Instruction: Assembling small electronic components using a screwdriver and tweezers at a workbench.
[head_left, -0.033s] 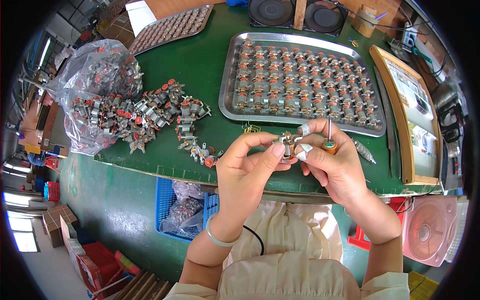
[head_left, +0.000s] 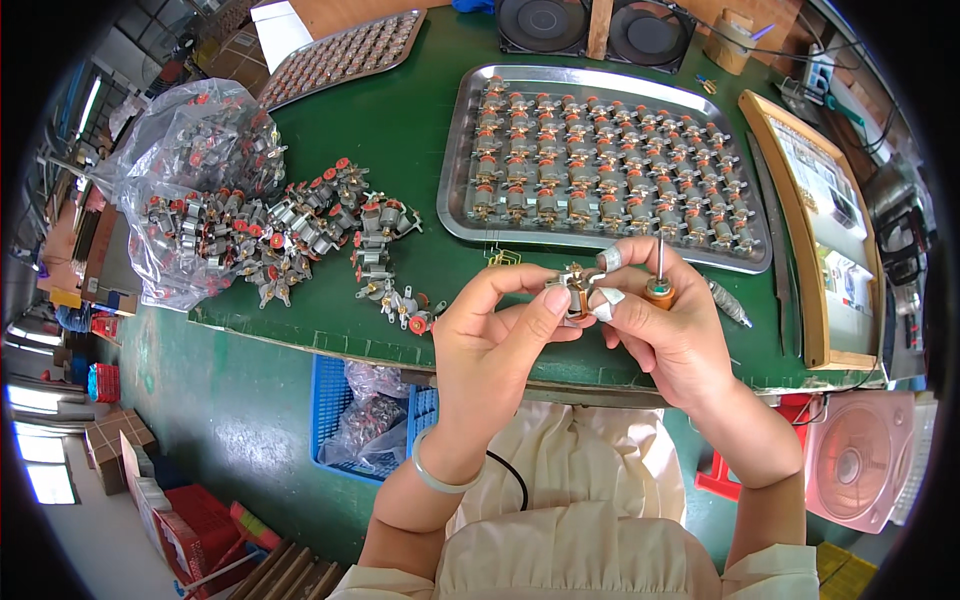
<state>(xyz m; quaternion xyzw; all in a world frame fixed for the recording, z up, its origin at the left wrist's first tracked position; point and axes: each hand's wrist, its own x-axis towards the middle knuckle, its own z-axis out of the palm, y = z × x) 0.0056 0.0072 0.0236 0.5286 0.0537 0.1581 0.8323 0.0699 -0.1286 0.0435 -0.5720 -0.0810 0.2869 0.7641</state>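
Observation:
In front of my body, my left hand (head_left: 508,335) pinches a small motor-like metal part (head_left: 574,296) with a copper-coloured piece, between thumb and fingers. The thumb and forefinger of my right hand (head_left: 665,318), both wrapped in white tape, close on the part's other side. A screwdriver-like tool (head_left: 658,290), with an amber handle and upright thin shaft, rests in the right hand's curled fingers. Just beyond the hands lies a steel tray (head_left: 600,240) bearing rows of similar parts. Small brass-coloured bent pieces (head_left: 503,258) lie near my left fingertips.
Loose similar parts (head_left: 310,225) spill from a clear plastic bag (head_left: 165,150) on the green table (head_left: 400,130). Behind stand a second tray (head_left: 345,55) and black round-faced units (head_left: 545,25). A wooden frame (head_left: 815,230) lies right; a blue crate (head_left: 330,420) sits below.

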